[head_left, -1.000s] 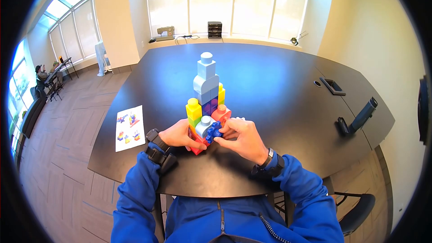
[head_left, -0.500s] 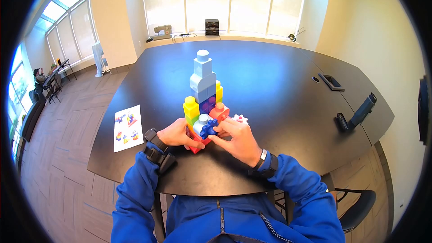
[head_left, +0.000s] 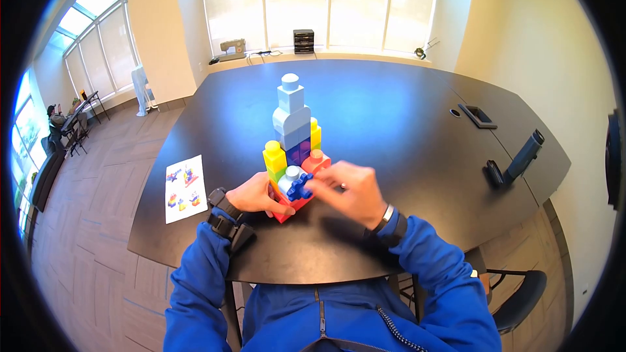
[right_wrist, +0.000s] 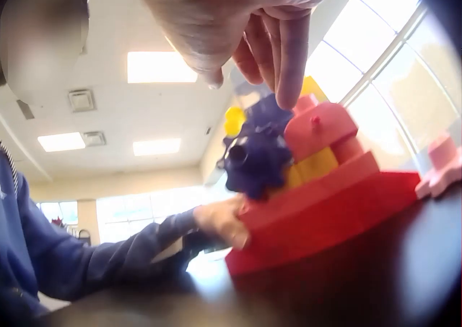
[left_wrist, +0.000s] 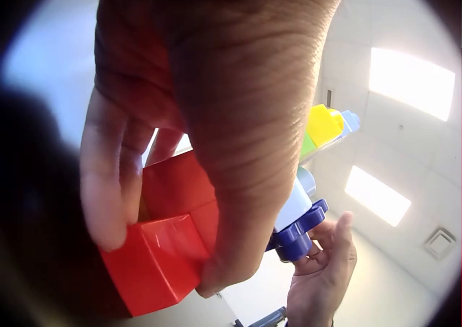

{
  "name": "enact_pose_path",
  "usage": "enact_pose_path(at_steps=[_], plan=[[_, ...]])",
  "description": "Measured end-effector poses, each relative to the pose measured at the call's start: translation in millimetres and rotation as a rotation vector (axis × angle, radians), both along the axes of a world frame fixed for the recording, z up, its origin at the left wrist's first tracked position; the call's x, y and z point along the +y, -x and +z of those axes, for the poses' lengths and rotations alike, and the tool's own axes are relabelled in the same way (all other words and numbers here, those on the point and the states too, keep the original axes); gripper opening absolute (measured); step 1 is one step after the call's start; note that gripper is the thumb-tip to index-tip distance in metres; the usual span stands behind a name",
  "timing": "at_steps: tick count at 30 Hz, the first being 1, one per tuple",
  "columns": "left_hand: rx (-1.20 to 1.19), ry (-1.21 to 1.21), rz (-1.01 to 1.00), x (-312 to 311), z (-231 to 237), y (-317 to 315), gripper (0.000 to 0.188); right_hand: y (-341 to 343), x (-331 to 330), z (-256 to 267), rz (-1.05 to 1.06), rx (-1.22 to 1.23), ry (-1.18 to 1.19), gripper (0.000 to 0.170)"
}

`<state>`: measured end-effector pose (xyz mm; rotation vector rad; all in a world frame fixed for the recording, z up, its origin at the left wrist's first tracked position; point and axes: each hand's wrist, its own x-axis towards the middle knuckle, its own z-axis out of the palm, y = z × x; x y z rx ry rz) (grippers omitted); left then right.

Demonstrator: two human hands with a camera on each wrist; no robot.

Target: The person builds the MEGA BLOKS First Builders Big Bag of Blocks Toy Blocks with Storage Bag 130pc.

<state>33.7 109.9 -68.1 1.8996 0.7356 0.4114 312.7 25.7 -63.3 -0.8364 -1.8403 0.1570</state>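
A tower of blocks rises from a red base (right_wrist: 317,222), topped by a pale blue block (head_left: 291,96). My left hand (head_left: 253,195) grips the base's near left end, thumb and fingers around the red block (left_wrist: 162,258). A dark blue gear (head_left: 300,186) sits on the front of the tower, beside a pale blue block. My right hand (head_left: 352,194) is at the gear's right side; in the right wrist view that hand (right_wrist: 245,23) hangs above the gear (right_wrist: 256,161) with fingers extended, apart from it. Yellow blocks (head_left: 274,156) and a red rounded block (head_left: 317,161) flank the tower.
A printed sheet (head_left: 185,189) lies on the table to the left. A pink gear-like piece (right_wrist: 442,166) lies beyond the base in the right wrist view. At the right stand a dark cylindrical device (head_left: 523,156) and a table socket frame (head_left: 477,116). A person sits far left.
My right hand has let go of the blue gear and moved slightly right and up, its fingers now blurred. The gear stays on the tower; my left hand keeps its grip.
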Motion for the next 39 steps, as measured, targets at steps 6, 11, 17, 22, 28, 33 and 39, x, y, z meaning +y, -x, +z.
enact_pose_path(at_steps=[6,11,17,22,28,33,39], plan=[[0.034,-0.157,0.027,20.7,-17.9,11.9,0.068,-74.0,49.0,4.8,-0.338,-0.137,0.226,0.021],[0.039,-0.255,0.124,26.5,-20.1,19.5,0.078,-85.9,59.7,-23.5,-0.277,-0.337,0.271,0.032],[0.051,-0.258,0.149,25.2,-17.2,19.1,0.080,-72.6,64.4,-30.8,-0.313,-0.401,0.461,0.033],[0.049,-0.275,0.142,25.5,-16.1,19.5,0.078,-77.8,55.1,-15.6,-0.318,-0.350,0.282,0.021],[0.040,-0.277,0.145,26.3,-19.0,20.9,0.078,-46.0,24.1,11.5,-0.109,-0.191,0.076,0.016],[0.053,-0.269,0.151,27.3,-20.0,20.1,0.077,-26.4,16.9,2.6,-0.089,-0.259,-0.049,0.023],[0.043,-0.233,0.141,24.4,-16.8,19.1,0.074,-19.0,18.8,-2.6,-0.068,-0.284,-0.131,0.023]])
